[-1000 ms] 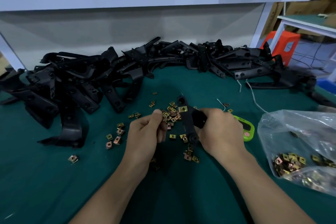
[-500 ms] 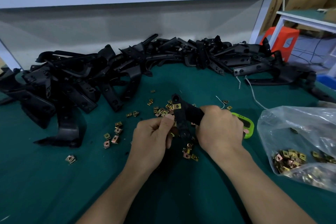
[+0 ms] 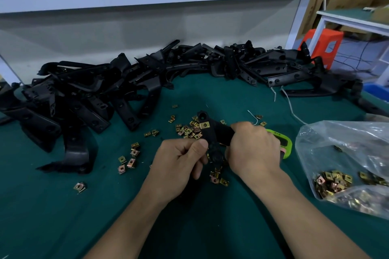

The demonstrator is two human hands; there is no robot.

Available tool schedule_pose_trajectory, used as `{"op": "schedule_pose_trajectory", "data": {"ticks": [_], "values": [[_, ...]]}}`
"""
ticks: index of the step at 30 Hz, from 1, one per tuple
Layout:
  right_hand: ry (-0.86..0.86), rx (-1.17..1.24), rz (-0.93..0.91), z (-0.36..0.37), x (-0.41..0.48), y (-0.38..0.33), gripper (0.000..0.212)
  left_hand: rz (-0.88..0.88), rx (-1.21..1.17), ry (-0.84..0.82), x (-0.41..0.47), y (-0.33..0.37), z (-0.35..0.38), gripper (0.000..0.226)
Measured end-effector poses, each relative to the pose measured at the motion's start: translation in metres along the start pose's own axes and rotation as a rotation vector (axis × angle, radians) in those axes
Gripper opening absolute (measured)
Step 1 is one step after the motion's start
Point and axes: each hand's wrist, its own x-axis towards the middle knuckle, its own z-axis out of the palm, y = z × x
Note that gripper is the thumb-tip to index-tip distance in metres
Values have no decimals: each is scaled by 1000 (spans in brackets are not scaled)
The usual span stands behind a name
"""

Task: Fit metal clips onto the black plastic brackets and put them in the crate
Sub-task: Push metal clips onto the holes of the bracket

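My right hand (image 3: 253, 149) grips a black plastic bracket (image 3: 211, 132) over the middle of the green table. One brass-coloured metal clip (image 3: 204, 125) sits fitted near the bracket's upper end. My left hand (image 3: 181, 161) has its fingers curled and its thumb pressed against the bracket's lower part; whether a clip lies under the thumb is hidden. Several loose clips (image 3: 187, 130) lie scattered on the mat behind and below the hands. No crate is in view.
A long heap of black brackets (image 3: 88, 94) runs across the back of the table (image 3: 52, 216) from left to right. A clear plastic bag of clips (image 3: 347, 166) lies at the right. A green device (image 3: 283, 143) sits behind my right hand. White shelf overhead, orange stool (image 3: 322, 46) far right.
My left hand has come from the loose clips to the bracket and now presses its thumb on the lower part. My right hand keeps hold of the bracket.
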Motion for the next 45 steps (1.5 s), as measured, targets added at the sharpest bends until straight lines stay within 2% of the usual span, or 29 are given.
{"op": "schedule_pose_trajectory", "data": {"ticks": [5,12,16,19,23,25,28,31,34,36,41,45], "values": [[14,-19,-35,-1,-2,-2,30,-32,-55,-11,-1,1,4,51],[-21,-10,-82,-3,-9,-12,19,-64,-62,90,-5,5,15,61],[-61,96,-63,1,-12,-16,24,-197,-300,169,-4,11,18,79],[-60,148,-60,3,-11,-16,24,-232,-526,199,-3,12,16,64],[-28,194,-23,5,-7,-11,23,-133,-557,84,-3,13,12,41],[-8,188,-25,6,-8,-11,22,-112,-539,49,-3,13,11,39],[26,177,-38,7,-9,-11,24,-65,-456,3,-3,12,10,47],[19,195,-18,5,-5,-9,23,-50,-365,35,-1,14,8,51],[-1,206,12,-8,-3,-7,14,-110,-283,182,3,20,6,28],[-44,294,9,-21,-6,-5,14,-163,-217,255,4,32,3,17],[-273,625,-74,-67,-13,14,16,-144,-144,386,16,66,-2,20],[-447,1098,25,-109,-36,42,9,-128,-233,403,18,99,26,19]]}}
